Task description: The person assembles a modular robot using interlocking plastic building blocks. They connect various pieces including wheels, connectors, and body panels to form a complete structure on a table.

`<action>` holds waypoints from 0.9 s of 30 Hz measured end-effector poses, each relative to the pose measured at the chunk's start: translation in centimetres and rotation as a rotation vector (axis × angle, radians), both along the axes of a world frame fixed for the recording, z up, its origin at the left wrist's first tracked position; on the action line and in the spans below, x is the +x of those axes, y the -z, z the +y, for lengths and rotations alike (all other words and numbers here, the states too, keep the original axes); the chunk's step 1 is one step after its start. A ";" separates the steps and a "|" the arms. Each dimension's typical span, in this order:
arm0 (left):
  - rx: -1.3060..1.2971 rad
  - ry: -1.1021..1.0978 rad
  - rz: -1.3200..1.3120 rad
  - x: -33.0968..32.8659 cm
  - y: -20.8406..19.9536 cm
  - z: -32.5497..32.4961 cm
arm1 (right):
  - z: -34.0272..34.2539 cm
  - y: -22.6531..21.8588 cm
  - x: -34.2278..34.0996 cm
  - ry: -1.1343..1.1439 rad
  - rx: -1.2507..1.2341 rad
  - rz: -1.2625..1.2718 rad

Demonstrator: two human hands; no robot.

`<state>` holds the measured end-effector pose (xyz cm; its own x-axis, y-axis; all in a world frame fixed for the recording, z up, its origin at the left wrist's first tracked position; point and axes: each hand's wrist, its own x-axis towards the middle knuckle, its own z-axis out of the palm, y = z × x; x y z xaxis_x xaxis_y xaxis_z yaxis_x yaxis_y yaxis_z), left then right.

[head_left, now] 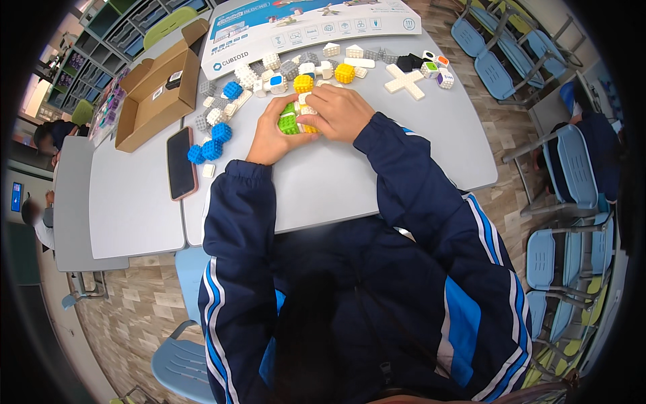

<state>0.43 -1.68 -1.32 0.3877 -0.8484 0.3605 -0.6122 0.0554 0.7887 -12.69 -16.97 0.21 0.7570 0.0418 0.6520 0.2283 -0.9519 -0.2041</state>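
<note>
Fingers: both hands close around a small cluster of studded building blocks point(294, 122), green on the left side, yellow and white toward the right.
Left hand point(272, 138): cups the green side of the cluster from below and behind, thumb up against it.
Right hand point(340, 111): lies over the top and right side, fingers point(315, 101) curled down onto the blocks, hiding most of the yellow part.
Cluster position: just above the grey surface point(404, 141), near its middle, close in front of the person.
Loose blocks nearby: two yellow cubes point(324, 78), white and grey cubes point(286, 66), and a blue cube point(232, 89) spread beyond the hands.
Blue group: three blue cubes point(209, 144) joined in a row, left of the left hand.
White cross piece point(404, 81): flat on the surface, well to the right of the hands.
Smartphone point(180, 163): dark, screen up, at the left edge of the surface.
Cardboard box point(158, 87): open, far left.
Printed box lid point(309, 27): long, white and blue, along the far edge.
Sleeves: dark navy with blue and white stripes.
Chairs point(494, 67): blue, to the right.
</note>
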 end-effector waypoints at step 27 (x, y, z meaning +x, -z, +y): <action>0.000 0.098 -0.047 -0.2 0.1 0.3 | -4.3 2.6 0.6 0.388 0.592 0.039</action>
